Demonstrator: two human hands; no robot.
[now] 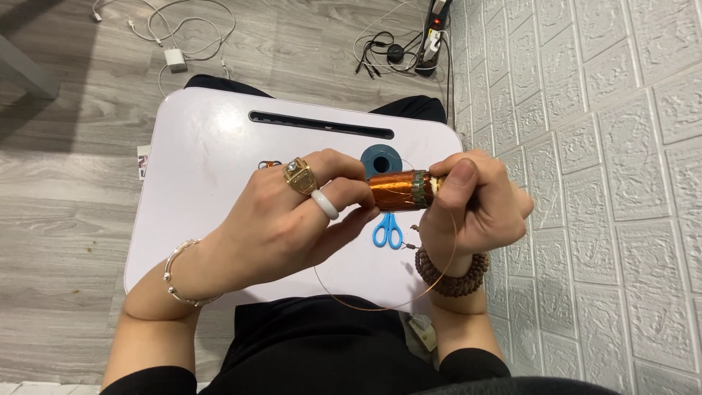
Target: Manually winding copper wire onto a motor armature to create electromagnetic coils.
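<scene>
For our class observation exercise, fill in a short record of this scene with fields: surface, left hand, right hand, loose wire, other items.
surface: white plastic lap tray with a dark slot
left hand: grips one end of the copper-wound cylindrical coil
right hand: pinches the coil's other end
loose wire: thin copper wire loops below the hands
other items: blue-handled scissors, blue round spool
</scene>
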